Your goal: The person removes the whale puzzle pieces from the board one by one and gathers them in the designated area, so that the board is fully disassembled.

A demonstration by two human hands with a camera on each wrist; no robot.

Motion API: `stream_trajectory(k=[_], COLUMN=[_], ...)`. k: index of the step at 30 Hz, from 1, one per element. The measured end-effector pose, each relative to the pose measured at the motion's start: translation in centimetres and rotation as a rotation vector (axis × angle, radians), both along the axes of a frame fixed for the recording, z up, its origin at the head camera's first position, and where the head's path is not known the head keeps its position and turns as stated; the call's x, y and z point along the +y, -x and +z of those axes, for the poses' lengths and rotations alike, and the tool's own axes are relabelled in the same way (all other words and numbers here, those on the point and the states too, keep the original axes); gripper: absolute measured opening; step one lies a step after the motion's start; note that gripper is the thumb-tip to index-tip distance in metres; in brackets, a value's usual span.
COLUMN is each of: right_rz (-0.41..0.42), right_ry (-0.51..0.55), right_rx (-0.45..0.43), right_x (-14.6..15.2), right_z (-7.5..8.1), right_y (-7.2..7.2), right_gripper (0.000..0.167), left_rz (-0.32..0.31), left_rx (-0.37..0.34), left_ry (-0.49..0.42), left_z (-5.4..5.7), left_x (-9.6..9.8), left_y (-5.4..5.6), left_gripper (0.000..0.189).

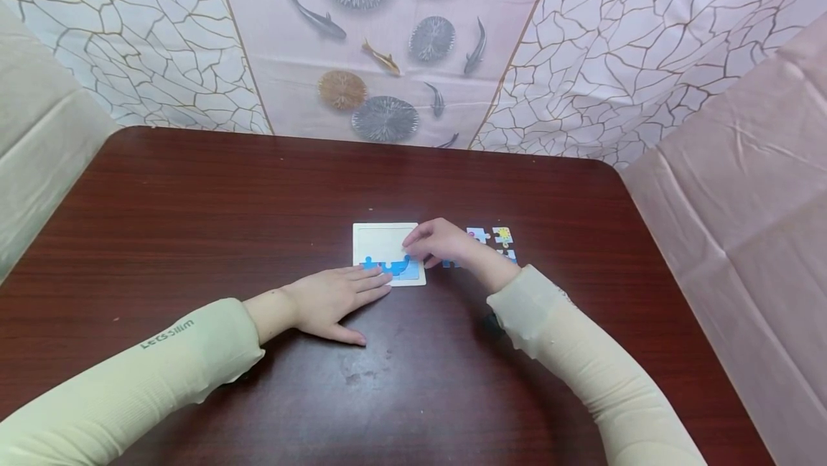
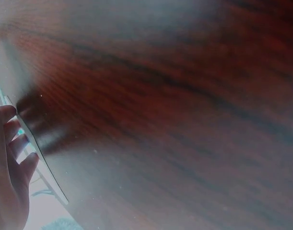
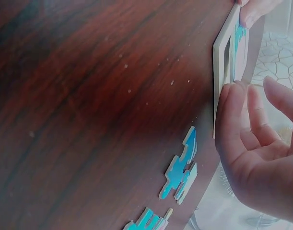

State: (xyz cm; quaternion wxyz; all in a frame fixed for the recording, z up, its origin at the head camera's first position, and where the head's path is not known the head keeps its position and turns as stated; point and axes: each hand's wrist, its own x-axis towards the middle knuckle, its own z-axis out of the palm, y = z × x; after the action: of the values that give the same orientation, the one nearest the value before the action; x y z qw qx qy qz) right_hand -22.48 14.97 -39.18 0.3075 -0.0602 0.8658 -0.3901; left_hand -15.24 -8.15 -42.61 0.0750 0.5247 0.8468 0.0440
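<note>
Several loose pieces (image 1: 502,235) lie right of the puzzle board (image 1: 377,238), by the right hand (image 1: 442,240), whose hold I can't make out, the left hand (image 1: 331,298) spread flat over the board's near-left corner

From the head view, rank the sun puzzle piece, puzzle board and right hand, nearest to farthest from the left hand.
1. Puzzle board, partly covered by the left hand.
2. Right hand, at the board's right edge.
3. Sun puzzle piece, farther right, past the right hand.
</note>
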Motion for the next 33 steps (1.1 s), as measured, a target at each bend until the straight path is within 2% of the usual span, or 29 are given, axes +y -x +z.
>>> stream_trajectory(k=[14, 20, 27, 33], right_rz=[-0.082, -0.063, -0.048, 0.007], right_ry=[-0.006, -0.041, 0.019, -0.002], right_rx=[-0.005, 0.011, -0.064, -0.056], right_x=[-0.20, -0.33, -0.36, -0.05], right_z=[-0.40, -0.64, -0.72, -0.59], right_y=[-0.06, -0.17, -0.36, -0.58], right_gripper=[0.026, 0.024, 0.025, 0.024], left_rz=[-0.002, 0.005, 0.009, 0.007], left_rx=[0.009, 0.008, 0.011, 0.003], left_ry=[-0.006, -0.001, -0.008, -0.012], left_z=[0.05, 0.01, 0.03, 0.01], left_x=[0.03, 0.06, 0.05, 0.06], left_y=[0.04, -0.04, 0.01, 0.00], left_gripper=[0.079, 0.079, 0.078, 0.079])
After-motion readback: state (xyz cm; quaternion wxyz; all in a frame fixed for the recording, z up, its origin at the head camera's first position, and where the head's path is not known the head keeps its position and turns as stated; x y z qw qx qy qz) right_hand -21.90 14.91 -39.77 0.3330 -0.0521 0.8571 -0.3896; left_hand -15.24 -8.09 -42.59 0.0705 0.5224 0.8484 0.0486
